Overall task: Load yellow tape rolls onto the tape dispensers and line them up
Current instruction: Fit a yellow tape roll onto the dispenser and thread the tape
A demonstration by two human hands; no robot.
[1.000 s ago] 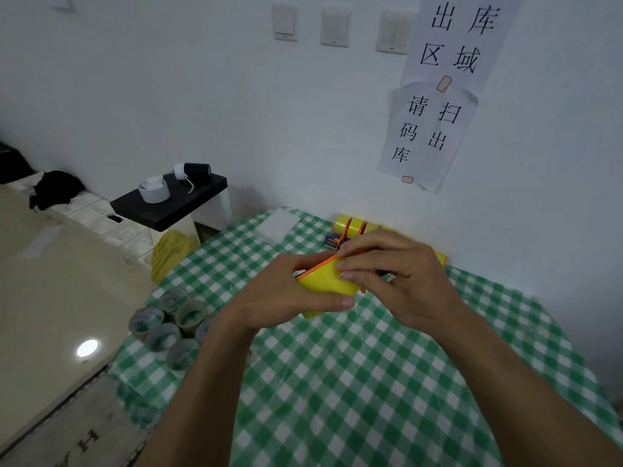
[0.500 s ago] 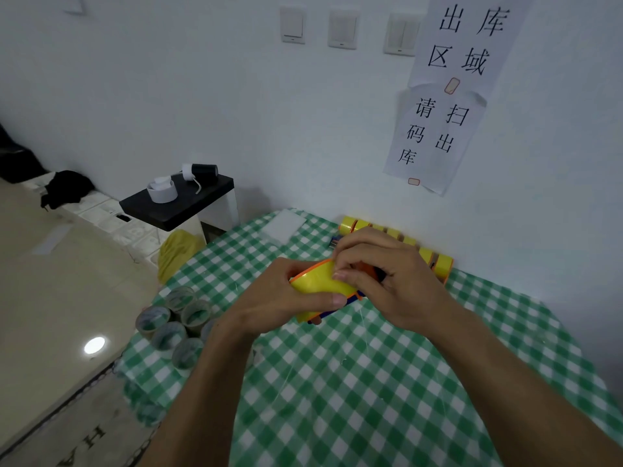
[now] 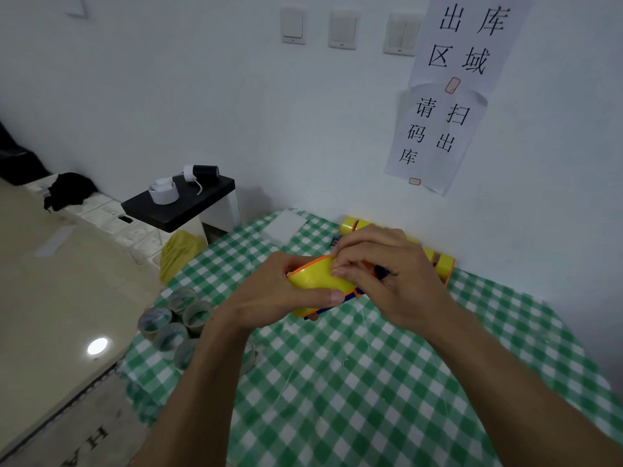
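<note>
checkered table (image 3: pixel 371 382); right hand (image 3: pixel 387 281) hides most of the dispenser (image 3: pixel 350 294).

Empty tape cores (image 3: pixel 175 318), checked tablecloth (image 3: pixel 371 382)

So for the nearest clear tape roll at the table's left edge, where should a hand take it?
Judging by pose, from above: the clear tape roll lies tilted with its open core up, neighbours crowding the far side. Hook fingers into the core or pinch its near rim.
</note>
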